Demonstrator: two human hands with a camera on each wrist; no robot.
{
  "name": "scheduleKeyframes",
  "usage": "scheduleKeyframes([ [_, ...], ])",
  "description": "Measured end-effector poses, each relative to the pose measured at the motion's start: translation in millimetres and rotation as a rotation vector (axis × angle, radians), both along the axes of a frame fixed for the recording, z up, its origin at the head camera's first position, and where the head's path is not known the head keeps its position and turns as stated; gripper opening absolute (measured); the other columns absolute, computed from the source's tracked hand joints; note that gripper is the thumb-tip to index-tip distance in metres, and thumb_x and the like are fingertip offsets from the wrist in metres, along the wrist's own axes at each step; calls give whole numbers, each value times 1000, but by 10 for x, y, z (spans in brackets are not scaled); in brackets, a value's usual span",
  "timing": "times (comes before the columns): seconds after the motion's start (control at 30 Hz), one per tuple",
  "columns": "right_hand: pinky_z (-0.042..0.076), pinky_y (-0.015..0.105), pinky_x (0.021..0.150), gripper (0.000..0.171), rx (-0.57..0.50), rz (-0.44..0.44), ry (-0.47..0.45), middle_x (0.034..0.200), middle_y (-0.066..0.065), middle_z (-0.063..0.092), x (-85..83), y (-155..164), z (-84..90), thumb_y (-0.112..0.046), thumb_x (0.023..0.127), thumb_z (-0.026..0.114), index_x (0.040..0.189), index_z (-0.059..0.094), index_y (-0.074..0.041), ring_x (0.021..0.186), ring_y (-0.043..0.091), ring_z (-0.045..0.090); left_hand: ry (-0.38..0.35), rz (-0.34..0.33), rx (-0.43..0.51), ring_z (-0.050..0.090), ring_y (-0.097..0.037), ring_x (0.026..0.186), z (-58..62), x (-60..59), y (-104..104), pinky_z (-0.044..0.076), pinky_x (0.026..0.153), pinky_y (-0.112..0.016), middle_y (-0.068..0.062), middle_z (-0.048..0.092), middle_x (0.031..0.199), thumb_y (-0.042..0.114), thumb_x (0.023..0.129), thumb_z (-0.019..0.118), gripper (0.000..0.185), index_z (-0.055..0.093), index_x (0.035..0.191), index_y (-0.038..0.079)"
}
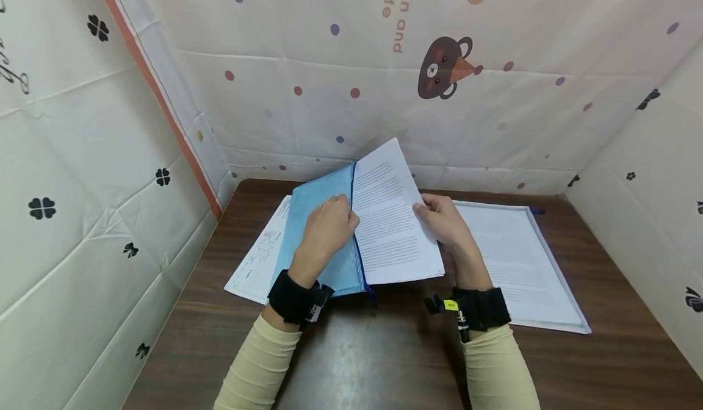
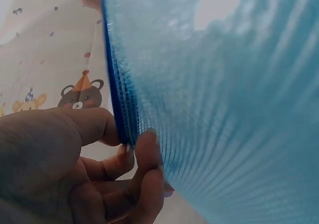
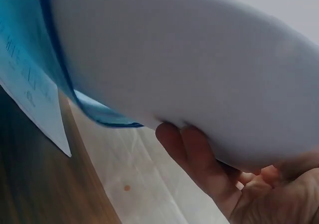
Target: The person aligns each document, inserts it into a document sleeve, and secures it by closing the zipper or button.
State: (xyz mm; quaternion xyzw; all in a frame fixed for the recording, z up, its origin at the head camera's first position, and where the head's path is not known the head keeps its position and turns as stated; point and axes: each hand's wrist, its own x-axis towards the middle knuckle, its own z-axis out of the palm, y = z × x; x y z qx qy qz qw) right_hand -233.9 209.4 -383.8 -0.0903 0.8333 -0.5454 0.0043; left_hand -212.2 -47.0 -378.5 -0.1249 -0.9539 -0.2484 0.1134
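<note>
A light blue mesh zipper pouch (image 1: 314,218) with a dark blue zipper edge is tilted up over the table. My left hand (image 1: 328,227) pinches its zipper edge between thumb and fingers, as the left wrist view shows on the mesh pouch (image 2: 209,114). Printed paper sheets (image 1: 387,221) stick out of the pouch's opening toward the right. With thumb in front and fingers behind, my right hand (image 1: 443,219) grips their right edge. In the right wrist view the fingers (image 3: 199,147) press against the blank back of the sheets (image 3: 174,59); their left part lies inside the pouch.
A loose sheet with handwriting (image 1: 255,263) lies on the brown table (image 1: 340,361) at left, partly under the pouch. At right lies a clear folder (image 1: 522,263) holding printed paper, with a blue pen-like thing (image 1: 538,211) by its far corner. Patterned cloth walls (image 1: 307,117) surround the table.
</note>
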Motion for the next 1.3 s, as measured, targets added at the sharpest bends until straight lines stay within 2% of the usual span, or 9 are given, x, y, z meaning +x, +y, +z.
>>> scheduleKeyframes([
  [0.27, 62, 33, 67, 38, 13, 62, 0, 113, 27, 72, -11, 42, -13, -9, 111, 52, 144, 57, 9, 84, 28, 76, -10, 34, 20, 50, -20, 63, 23, 17, -15, 39, 53, -31, -6, 53, 79, 12, 104, 59, 22, 57, 83, 7],
  [0.47, 62, 33, 67, 39, -7, 70, -4, 114, 27, 72, -7, 76, 13, -10, 111, 53, 145, 58, 8, 84, 27, 76, -24, -33, 68, 46, -19, 65, 55, 20, -10, 37, 54, -31, -6, 52, 79, 13, 105, 56, 21, 55, 85, 7],
  [0.57, 63, 34, 67, 39, -26, 84, -11, 114, 28, 72, 2, 75, 35, -10, 111, 53, 145, 57, 7, 84, 28, 76, -20, -46, 80, 45, -19, 65, 66, 23, -1, 36, 54, -31, -6, 52, 80, 13, 106, 55, 20, 54, 87, 7],
  [0.77, 62, 35, 66, 39, -5, 94, -4, 113, 27, 72, 13, 46, 55, -10, 111, 53, 145, 57, 7, 83, 28, 76, 12, -32, 51, 47, -19, 65, 67, 33, 7, 38, 54, -30, -6, 51, 81, 14, 108, 52, 21, 54, 88, 7],
  [0.93, 62, 33, 65, 39, 2, 105, 19, 111, 27, 72, 17, 17, 54, -9, 110, 53, 144, 57, 9, 81, 26, 76, 11, -59, 15, 51, -20, 66, 57, 40, 44, 42, 54, -32, -7, 54, 85, 15, 110, 51, 19, 57, 94, 5],
  [1.0, 62, 32, 65, 38, 4, 111, 32, 111, 28, 72, 21, 6, 56, -8, 110, 53, 144, 58, 10, 81, 25, 76, 11, -78, -7, 54, -22, 68, 51, 44, 78, 46, 56, -34, -11, 59, 94, 16, 111, 50, 20, 60, 103, 1],
  [1.1, 61, 31, 65, 38, 12, 97, 39, 111, 27, 72, 34, -6, 60, -9, 110, 54, 143, 59, 9, 80, 25, 75, 11, -97, -35, 60, -25, 73, 41, 56, 143, 52, 59, -38, -22, 62, 121, 17, 112, 47, 28, 60, 120, -7],
  [1.2, 61, 32, 65, 38, 6, 82, 25, 111, 27, 72, 57, -13, 72, -10, 111, 54, 145, 58, 8, 81, 26, 75, 6, -101, -52, 64, -29, 78, 21, 71, 202, 56, 62, -41, -31, 50, 149, 18, 112, 45, 38, 55, 134, -12],
  [1.3, 62, 33, 66, 38, 1, 87, 14, 112, 26, 72, 63, -20, 69, -10, 111, 53, 145, 58, 6, 82, 27, 75, -3, -93, -52, 66, -31, 79, 0, 89, 240, 57, 63, -42, -34, 42, 157, 18, 113, 45, 38, 55, 133, -12],
])
